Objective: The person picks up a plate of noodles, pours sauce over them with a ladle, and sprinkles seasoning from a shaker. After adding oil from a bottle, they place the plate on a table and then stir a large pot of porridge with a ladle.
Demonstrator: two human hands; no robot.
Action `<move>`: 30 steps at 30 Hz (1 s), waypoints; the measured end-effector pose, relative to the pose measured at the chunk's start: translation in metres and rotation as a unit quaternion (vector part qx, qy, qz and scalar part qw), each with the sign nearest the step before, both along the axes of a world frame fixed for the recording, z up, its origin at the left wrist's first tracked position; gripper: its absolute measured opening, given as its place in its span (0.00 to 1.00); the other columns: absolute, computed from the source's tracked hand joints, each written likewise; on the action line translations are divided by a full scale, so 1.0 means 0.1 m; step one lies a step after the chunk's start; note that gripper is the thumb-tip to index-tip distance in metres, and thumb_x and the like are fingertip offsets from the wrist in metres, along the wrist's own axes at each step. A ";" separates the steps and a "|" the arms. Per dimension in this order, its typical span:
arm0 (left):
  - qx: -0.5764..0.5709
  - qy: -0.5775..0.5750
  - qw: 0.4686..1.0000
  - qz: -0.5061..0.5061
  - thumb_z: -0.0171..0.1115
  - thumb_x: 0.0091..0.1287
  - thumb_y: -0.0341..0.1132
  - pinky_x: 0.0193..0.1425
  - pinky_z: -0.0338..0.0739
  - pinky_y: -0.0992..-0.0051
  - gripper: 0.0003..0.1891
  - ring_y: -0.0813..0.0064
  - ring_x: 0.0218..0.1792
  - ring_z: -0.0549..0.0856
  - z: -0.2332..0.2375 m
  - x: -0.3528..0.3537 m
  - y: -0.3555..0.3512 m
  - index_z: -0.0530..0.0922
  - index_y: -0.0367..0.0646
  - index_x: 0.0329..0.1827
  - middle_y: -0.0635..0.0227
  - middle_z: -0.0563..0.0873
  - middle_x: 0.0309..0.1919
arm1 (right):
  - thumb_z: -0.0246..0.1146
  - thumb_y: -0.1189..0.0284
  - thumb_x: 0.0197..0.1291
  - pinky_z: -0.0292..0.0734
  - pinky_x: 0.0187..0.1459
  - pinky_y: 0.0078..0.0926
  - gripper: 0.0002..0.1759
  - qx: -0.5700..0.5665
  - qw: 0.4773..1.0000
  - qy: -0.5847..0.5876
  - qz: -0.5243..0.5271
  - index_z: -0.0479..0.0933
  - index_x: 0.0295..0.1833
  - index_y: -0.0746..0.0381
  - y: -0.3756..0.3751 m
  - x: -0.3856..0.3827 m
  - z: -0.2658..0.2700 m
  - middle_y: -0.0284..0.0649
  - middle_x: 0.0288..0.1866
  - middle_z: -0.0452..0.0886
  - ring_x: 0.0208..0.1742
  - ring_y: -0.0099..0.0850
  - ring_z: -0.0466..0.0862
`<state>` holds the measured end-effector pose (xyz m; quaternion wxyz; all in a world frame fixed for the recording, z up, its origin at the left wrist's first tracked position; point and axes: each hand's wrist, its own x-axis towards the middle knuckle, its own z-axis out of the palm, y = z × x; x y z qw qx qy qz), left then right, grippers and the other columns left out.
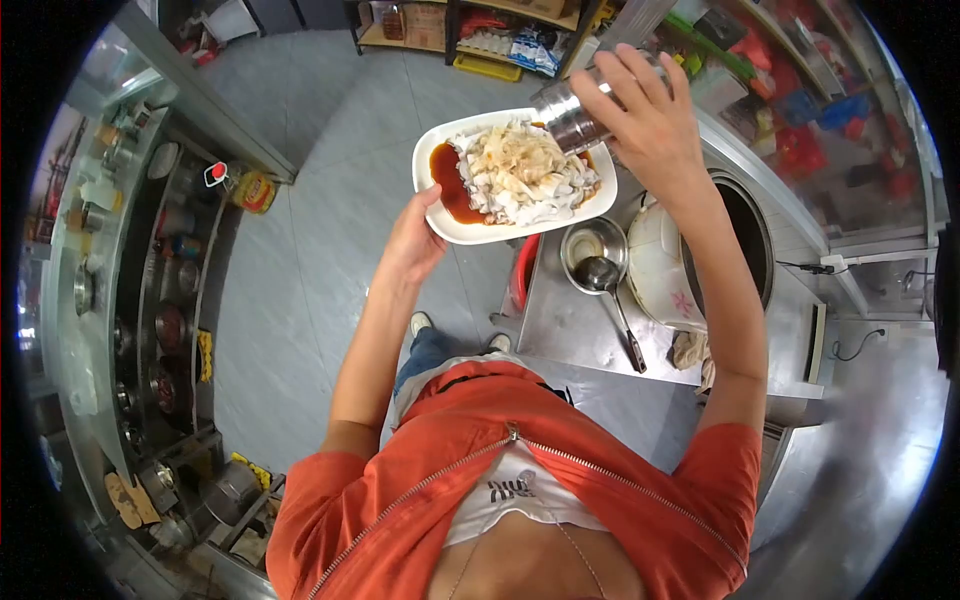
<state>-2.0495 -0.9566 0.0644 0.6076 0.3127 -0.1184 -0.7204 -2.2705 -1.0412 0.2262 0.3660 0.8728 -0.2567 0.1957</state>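
Observation:
My left hand point(417, 238) grips the left edge of a white oblong plate point(480, 234), its thumb over the rim. On the plate lies a heap of pale, soft folded food point(535, 195) with light shavings or crumbs on top. Dark red-brown sauce point(452, 185) pools at the plate's left side, with a little at the right. Above the plate's right end, my right hand point(645, 115) is wrapped round a shiny metal shaker point(578, 112), tilted with its lower end toward the food. Whether anything is falling from the shaker I cannot make out.
To the right, a steel table point(560, 335) bears a metal bowl point(583, 240), a ladle point(622, 318) and a large round pot point(655, 265). A shelf of pans point(165, 300) stands left, near an oil bottle point(252, 190). Shelving point(430, 45) lines the back.

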 end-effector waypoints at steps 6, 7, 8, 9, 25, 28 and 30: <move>-0.008 -0.005 1.000 0.006 0.52 0.61 0.38 0.44 0.77 0.78 0.17 0.76 0.39 0.81 0.01 -0.03 0.00 0.68 0.37 0.49 0.65 0.80 0.41 | 0.58 0.73 0.42 0.63 0.53 0.38 0.21 -0.027 0.999 0.008 -0.032 0.67 0.47 0.51 0.07 -0.21 0.05 0.32 0.46 0.72 0.55 0.29 0.69; -0.009 0.003 1.000 0.001 0.52 0.61 0.38 0.44 0.77 0.78 0.17 0.76 0.39 0.81 0.00 -0.02 0.01 0.68 0.37 0.49 0.65 0.80 0.41 | 0.58 0.73 0.42 0.63 0.53 0.38 0.21 -0.014 0.999 0.035 -0.014 0.68 0.47 0.51 0.05 -0.24 -0.03 0.32 0.45 0.72 0.54 0.29 0.69; -0.011 0.010 1.000 -0.004 0.52 0.61 0.38 0.44 0.77 0.77 0.17 0.76 0.40 0.81 0.01 -0.01 0.01 0.68 0.37 0.49 0.65 0.80 0.41 | 0.58 0.74 0.42 0.63 0.53 0.38 0.22 -0.002 0.998 0.061 0.002 0.68 0.47 0.51 0.06 -0.21 -0.05 0.33 0.45 0.72 0.54 0.30 0.69; -0.016 0.010 1.000 -0.006 0.52 0.61 0.38 0.44 0.77 0.77 0.17 0.76 0.40 0.81 0.04 0.00 -0.01 0.68 0.37 0.49 0.65 0.80 0.41 | 0.58 0.74 0.42 0.63 0.53 0.38 0.22 -0.007 0.998 0.060 0.000 0.68 0.47 0.51 0.08 -0.20 -0.02 0.33 0.45 0.72 0.54 0.30 0.69; -0.012 -0.009 1.000 0.009 0.51 0.62 0.37 0.41 0.78 0.78 0.15 0.77 0.37 0.81 0.17 -0.08 0.05 0.69 0.37 0.48 0.66 0.81 0.39 | 0.57 0.72 0.43 0.62 0.51 0.36 0.19 -0.081 0.989 0.075 0.097 0.67 0.45 0.51 0.19 0.18 0.15 0.31 0.44 0.69 0.52 0.27 0.69; -0.011 -0.011 1.000 0.019 0.51 0.62 0.37 0.40 0.78 0.79 0.15 0.78 0.35 0.81 0.24 -0.14 0.05 0.69 0.38 0.47 0.67 0.81 0.37 | 0.57 0.74 0.43 0.62 0.52 0.38 0.22 -0.064 0.995 0.041 0.068 0.67 0.48 0.50 0.15 0.01 0.25 0.32 0.47 0.70 0.54 0.29 0.68; -0.017 -0.021 0.999 0.017 0.51 0.62 0.38 0.39 0.77 0.79 0.15 0.78 0.34 0.81 0.25 -0.13 0.09 0.69 0.38 0.47 0.67 0.81 0.37 | 0.57 0.74 0.43 0.62 0.52 0.37 0.21 -0.056 0.995 0.047 0.061 0.67 0.47 0.50 0.10 -0.16 0.18 0.32 0.47 0.70 0.54 0.29 0.68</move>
